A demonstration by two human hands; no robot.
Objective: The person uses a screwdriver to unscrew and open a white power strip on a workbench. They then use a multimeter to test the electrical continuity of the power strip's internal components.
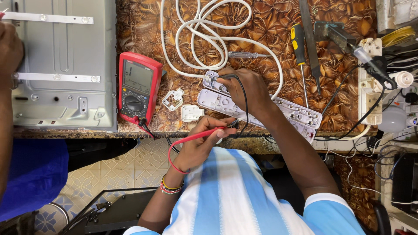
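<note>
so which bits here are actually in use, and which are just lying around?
In use:
- left hand holding the red probe lead
- right hand pressing the black probe lead onto the opened white plastic power strip
- red digital multimeter

Lying about:
- yellow-handled screwdriver
- small white plastic plug cover
- grey metal panel

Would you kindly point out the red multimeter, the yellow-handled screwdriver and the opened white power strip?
red multimeter (138, 87), head view, on its grey screen.
yellow-handled screwdriver (298, 41), head view, on its handle.
opened white power strip (300, 115), head view, on its bare right end.
</note>
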